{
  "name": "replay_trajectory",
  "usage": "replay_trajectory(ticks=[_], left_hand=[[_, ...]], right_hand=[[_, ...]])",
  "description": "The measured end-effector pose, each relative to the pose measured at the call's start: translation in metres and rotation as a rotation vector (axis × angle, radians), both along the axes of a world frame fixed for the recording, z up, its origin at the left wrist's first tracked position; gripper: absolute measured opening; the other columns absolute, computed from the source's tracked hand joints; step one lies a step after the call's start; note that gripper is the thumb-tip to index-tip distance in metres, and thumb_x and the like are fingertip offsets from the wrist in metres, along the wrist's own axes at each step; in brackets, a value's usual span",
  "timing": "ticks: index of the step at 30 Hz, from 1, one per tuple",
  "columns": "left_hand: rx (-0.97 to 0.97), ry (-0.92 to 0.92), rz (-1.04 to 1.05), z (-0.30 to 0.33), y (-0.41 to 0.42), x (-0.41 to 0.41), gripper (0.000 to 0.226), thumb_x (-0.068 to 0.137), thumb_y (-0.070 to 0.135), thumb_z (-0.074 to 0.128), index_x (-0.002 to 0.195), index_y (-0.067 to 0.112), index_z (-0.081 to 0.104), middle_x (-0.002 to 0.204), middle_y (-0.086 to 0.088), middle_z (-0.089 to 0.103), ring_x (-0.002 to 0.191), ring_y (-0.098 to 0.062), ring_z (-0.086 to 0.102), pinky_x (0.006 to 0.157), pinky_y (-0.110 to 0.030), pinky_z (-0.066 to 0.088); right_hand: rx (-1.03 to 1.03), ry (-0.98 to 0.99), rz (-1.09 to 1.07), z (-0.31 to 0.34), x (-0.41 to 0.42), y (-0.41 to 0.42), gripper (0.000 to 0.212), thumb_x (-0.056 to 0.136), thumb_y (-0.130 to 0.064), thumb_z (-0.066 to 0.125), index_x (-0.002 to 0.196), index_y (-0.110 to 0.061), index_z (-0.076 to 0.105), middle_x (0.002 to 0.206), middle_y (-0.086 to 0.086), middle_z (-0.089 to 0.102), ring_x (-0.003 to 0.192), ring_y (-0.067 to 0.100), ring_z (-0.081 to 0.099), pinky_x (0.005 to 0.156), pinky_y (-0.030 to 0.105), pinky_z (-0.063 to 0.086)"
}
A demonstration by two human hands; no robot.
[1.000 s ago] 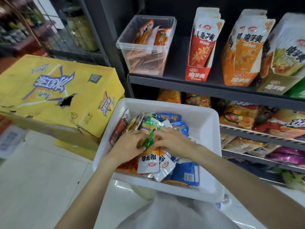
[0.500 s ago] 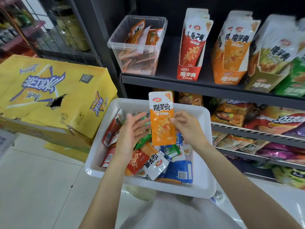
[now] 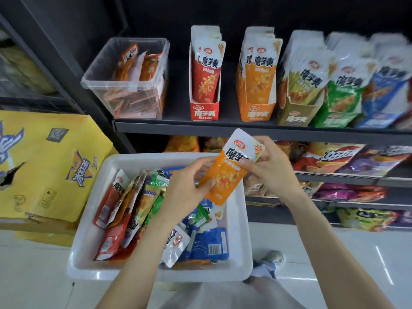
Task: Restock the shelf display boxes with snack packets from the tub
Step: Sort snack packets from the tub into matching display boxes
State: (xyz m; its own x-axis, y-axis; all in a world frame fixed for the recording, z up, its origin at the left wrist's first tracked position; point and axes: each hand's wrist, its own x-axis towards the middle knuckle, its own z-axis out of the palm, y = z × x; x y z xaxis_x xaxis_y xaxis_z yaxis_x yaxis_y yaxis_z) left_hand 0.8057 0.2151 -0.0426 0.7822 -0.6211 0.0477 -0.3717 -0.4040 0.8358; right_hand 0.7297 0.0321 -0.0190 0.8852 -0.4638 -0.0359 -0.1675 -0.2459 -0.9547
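Head camera view, looking down past both forearms at a shop shelf. Orange snack packet [image 3: 231, 168] held tilted above the far right corner of the white plastic tub [image 3: 89, 221], lifted clear of the pile. Left hand [image 3: 189, 190] pinching the packet's lower edge, thumb on its face; right hand [image 3: 269, 166] pinching the white top end, fingers curled round it. No free hand.

Progress, as a judgement: mid-task, one packet picked and not yet shelved. Likely destination the orange display box [image 3: 256, 108] on the shelf [image 3: 223, 128] above, same colour and print, already standing fairly full of upright packets. Red display box [image 3: 204, 110] to its left partly filled; olive display box [image 3: 296, 112] and the green and blue ones further right blurred but looking well stocked. Plenty left in the tub: a loose heap of red, orange, green, blue and silver packets, so many more trips ahead.

Materials: packets flat, glossy, crinkled foil film with sealed edges, light and slippery. Display boxes thin printed card with low cut-out fronts. Tub smooth, rigid, rounded at the rim. Clear plastic bin [image 3: 127, 81] at the shelf's left end, holding orange sachets. Yellow cardboard carton [image 3: 44, 166] beside the tub, torn at one spot.
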Motion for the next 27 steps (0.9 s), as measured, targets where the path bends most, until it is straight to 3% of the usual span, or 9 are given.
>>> replay_trajectory(ticks=[2, 4, 8, 12, 15, 17, 21, 24, 27], left_hand=[[-0.062, -0.068, 0.040, 0.007, -0.027, 0.007, 0.034, 0.084, 0.023, 0.071, 0.113, 0.038, 0.059, 0.091, 0.023, 0.065, 0.084, 0.003, 0.062, 0.073, -0.017, 0.052], [-0.173, -0.121, 0.103, 0.013, -0.054, 0.018, 0.034, 0.082, 0.021, 0.072, 0.114, 0.025, 0.063, 0.094, 0.014, 0.068, 0.081, -0.003, 0.063, 0.069, -0.026, 0.055], [-0.249, -0.184, 0.102, 0.030, -0.101, 0.045, 0.041, 0.084, 0.023, 0.070, 0.123, 0.024, 0.057, 0.108, 0.011, 0.064, 0.095, -0.002, 0.059, 0.073, -0.019, 0.054], [-0.171, -0.312, 0.110, 0.035, -0.143, 0.073, 0.049, 0.088, 0.030, 0.065, 0.133, 0.019, 0.049, 0.127, 0.000, 0.055, 0.106, -0.007, 0.055, 0.078, -0.017, 0.052], [-0.086, -0.300, 0.127, 0.026, -0.164, 0.089, 0.056, 0.087, 0.034, 0.064, 0.137, 0.018, 0.045, 0.133, -0.002, 0.051, 0.112, -0.013, 0.055, 0.085, -0.028, 0.054], [-0.046, -0.296, 0.122, 0.021, -0.169, 0.093, 0.059, 0.086, 0.028, 0.067, 0.139, 0.019, 0.043, 0.135, -0.002, 0.049, 0.114, -0.015, 0.054, 0.089, -0.032, 0.053], [-0.009, -0.311, 0.115, 0.014, -0.171, 0.095, 0.064, 0.084, 0.020, 0.070, 0.141, 0.020, 0.041, 0.137, -0.001, 0.047, 0.115, -0.014, 0.054, 0.088, -0.027, 0.053], [-0.008, -0.312, 0.121, 0.015, -0.171, 0.096, 0.061, 0.086, 0.024, 0.068, 0.141, 0.020, 0.041, 0.136, -0.001, 0.047, 0.114, -0.014, 0.055, 0.086, -0.024, 0.051], [-0.012, -0.276, 0.111, 0.017, -0.170, 0.096, 0.059, 0.088, 0.026, 0.065, 0.141, 0.021, 0.041, 0.138, -0.001, 0.046, 0.115, -0.014, 0.054, 0.086, -0.024, 0.052]], right_hand=[[-0.036, -0.088, -0.095, 0.016, -0.002, -0.020, 0.034, 0.085, -0.011, 0.070, 0.101, -0.032, 0.049, 0.093, -0.015, 0.065, 0.073, 0.001, 0.068, 0.054, 0.019, 0.055], [-0.090, -0.220, -0.242, 0.035, -0.001, -0.043, 0.031, 0.088, -0.012, 0.067, 0.109, -0.023, 0.047, 0.092, -0.015, 0.064, 0.070, 0.002, 0.069, 0.057, 0.018, 0.056], [-0.289, -0.401, -0.410, 0.071, 0.018, -0.090, 0.030, 0.093, -0.012, 0.060, 0.115, -0.015, 0.040, 0.089, -0.014, 0.060, 0.069, 0.000, 0.068, 0.059, 0.017, 0.055], [-0.639, -0.315, -0.330, 0.093, 0.075, -0.128, 0.029, 0.094, -0.017, 0.057, 0.120, -0.011, 0.045, 0.076, -0.004, 0.063, 0.058, 0.017, 0.064, 0.050, 0.036, 0.052], [-0.956, -0.126, -0.188, 0.094, 0.118, -0.140, 0.036, 0.092, -0.018, 0.055, 0.126, -0.012, 0.045, 0.086, 0.007, 0.063, 0.068, 0.024, 0.061, 0.053, 0.032, 0.038], [-1.123, 0.020, -0.131, 0.090, 0.136, -0.144, 0.042, 0.092, -0.020, 0.056, 0.131, -0.014, 0.044, 0.093, 0.013, 0.064, 0.082, 0.032, 0.062, 0.060, 0.032, 0.037], [-1.228, 0.134, -0.100, 0.076, 0.154, -0.149, 0.053, 0.088, -0.017, 0.063, 0.136, -0.010, 0.043, 0.124, 0.016, 0.050, 0.110, 0.032, 0.052, 0.073, 0.037, 0.043], [-1.224, 0.102, -0.182, 0.071, 0.153, -0.147, 0.060, 0.086, -0.017, 0.067, 0.138, -0.013, 0.038, 0.128, 0.016, 0.040, 0.107, 0.029, 0.050, 0.063, 0.032, 0.043], [-1.189, -0.066, -0.252, 0.064, 0.132, -0.139, 0.048, 0.086, -0.021, 0.067, 0.129, -0.013, 0.048, 0.122, 0.015, 0.044, 0.098, 0.025, 0.053, 0.057, 0.026, 0.043]])
